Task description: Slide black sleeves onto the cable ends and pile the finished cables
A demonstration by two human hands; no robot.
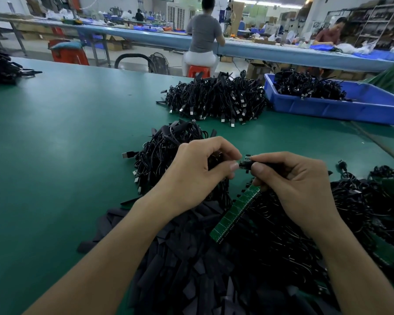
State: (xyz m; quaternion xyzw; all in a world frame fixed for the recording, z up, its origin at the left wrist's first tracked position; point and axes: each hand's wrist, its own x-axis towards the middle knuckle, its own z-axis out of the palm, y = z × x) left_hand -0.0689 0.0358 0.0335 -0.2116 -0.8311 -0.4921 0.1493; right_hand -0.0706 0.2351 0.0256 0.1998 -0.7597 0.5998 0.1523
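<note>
The wide green worktable (55,155) spreads before me; a blue plastic bin (362,110) of black cables sits far right, with a tangled far pile of black USB cables (214,101) just beside it; a nearer cable pile (164,151) lies behind my left hand (196,173); a heap of flat black sleeves (187,269) lies under my forearms; a strip of green circuit boards (234,214) rests on it; my left thumb and curled fingers pinch a cable's small green board end (248,158); my right hand (293,180) pinches one short black sleeve (246,165) at that end, thumb tips nearly touching.
</note>
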